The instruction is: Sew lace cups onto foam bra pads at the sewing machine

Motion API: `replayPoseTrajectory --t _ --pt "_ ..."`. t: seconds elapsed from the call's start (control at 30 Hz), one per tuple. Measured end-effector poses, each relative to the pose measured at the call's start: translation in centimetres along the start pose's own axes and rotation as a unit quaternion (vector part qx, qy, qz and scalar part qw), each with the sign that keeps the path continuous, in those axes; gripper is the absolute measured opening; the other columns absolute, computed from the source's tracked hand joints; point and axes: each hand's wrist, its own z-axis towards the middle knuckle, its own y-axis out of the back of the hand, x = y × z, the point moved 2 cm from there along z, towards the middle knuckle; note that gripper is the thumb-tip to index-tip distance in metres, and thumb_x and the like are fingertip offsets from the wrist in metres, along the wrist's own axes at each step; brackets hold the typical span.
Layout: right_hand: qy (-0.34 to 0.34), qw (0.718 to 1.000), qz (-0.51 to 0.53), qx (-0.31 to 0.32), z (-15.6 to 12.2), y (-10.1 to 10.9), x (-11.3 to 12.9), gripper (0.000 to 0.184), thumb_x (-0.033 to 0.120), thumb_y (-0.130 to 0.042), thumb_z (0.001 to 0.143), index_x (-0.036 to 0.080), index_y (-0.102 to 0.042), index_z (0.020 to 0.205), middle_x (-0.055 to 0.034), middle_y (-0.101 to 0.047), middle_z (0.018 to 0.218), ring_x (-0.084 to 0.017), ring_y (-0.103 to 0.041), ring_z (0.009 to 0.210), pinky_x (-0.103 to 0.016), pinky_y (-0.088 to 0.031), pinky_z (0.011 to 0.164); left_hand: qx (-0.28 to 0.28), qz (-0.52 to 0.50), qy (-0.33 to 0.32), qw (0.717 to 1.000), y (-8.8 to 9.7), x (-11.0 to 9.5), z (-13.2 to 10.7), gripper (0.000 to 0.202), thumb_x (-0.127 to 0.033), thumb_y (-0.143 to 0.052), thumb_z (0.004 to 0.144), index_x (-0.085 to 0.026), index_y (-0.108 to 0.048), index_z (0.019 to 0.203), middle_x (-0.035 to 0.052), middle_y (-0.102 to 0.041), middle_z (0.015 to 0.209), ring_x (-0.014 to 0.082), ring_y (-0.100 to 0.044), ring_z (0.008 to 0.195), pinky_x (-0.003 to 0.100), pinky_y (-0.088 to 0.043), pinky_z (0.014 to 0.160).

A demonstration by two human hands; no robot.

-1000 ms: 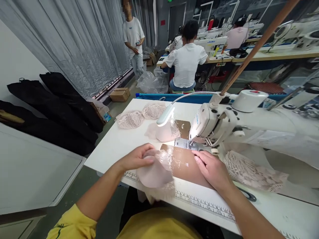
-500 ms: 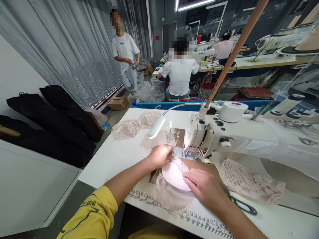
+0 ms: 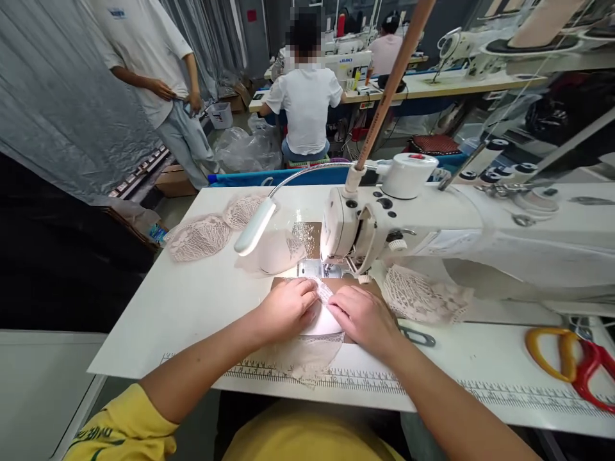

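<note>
My left hand (image 3: 287, 308) and my right hand (image 3: 364, 315) rest side by side on a pale pink bra cup with lace trim (image 3: 321, 325). Both hands press it flat on the white table (image 3: 192, 301), fingers curled onto the fabric. The cup lies just in front of the needle area of the white sewing machine (image 3: 384, 221). More lace hangs from the cup over the table's front edge (image 3: 307, 365).
Lace cups (image 3: 199, 237) lie at the far left, one cup (image 3: 276, 253) under the lamp (image 3: 254, 225), a lace pile (image 3: 423, 298) right of my hands. Scissors (image 3: 571, 362) lie far right. One person stands at the left; others sit at machines behind.
My left hand carried the cup from the table's front edge to the machine. Both hands have closed in on it near the needle. The view has swung right and down.
</note>
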Motion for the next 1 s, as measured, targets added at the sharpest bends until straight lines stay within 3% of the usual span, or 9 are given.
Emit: replayPoseTrajectory --t 0.17,0.4,0.63,1.0 --pt "-0.036 0.999 -0.012 0.008 0.1 -0.2 -0.2 0.018 0.026 -0.05 0.092 0.019 -0.066 0.092 -0.0042 -0.064 0.087 -0.017 -0.058 0.082 -0.03 -0.042 0.076 0.014 -0.004 -0.001 1.0 0.2 0.7 0.4 0.033 -0.026 -0.05 0.086 -0.013 -0.054 0.116 0.0166 -0.057 0.122 0.0281 -0.053 0.115 0.043 -0.05 0.092" --pt "-0.052 0.997 -0.046 0.013 0.4 -0.4 -0.2 0.03 0.027 -0.052 0.091 0.018 -0.062 0.117 -0.0069 -0.065 0.098 -0.02 -0.059 0.086 -0.032 -0.044 0.075 0.044 0.001 -0.056 0.997 0.1 1.2 1.3 0.043 -0.031 -0.05 0.088 -0.011 -0.05 0.126 0.0179 -0.052 0.132 0.029 -0.051 0.12 0.042 -0.047 0.098" --pt "-0.053 0.993 -0.099 0.027 0.7 -0.3 0.1 0.029 0.028 -0.048 0.092 0.018 -0.064 0.114 -0.0057 -0.063 0.087 -0.018 -0.055 0.072 -0.031 -0.041 0.063 0.035 0.028 -0.023 0.999 -0.2 1.8 1.2 0.05 -0.039 -0.05 0.089 -0.01 -0.048 0.13 0.0187 -0.053 0.133 0.0306 -0.05 0.122 0.046 -0.043 0.101" --pt "-0.082 0.992 -0.092 0.016 0.7 -0.5 -0.1 0.032 0.028 -0.05 0.091 0.016 -0.062 0.119 -0.0088 -0.067 0.103 -0.022 -0.06 0.082 -0.033 -0.044 0.072 0.064 0.016 -0.057 0.996 0.0 3.1 2.2 0.06 -0.043 -0.051 0.088 -0.005 -0.048 0.133 0.0212 -0.047 0.139 0.0315 -0.045 0.129 0.044 -0.04 0.107"
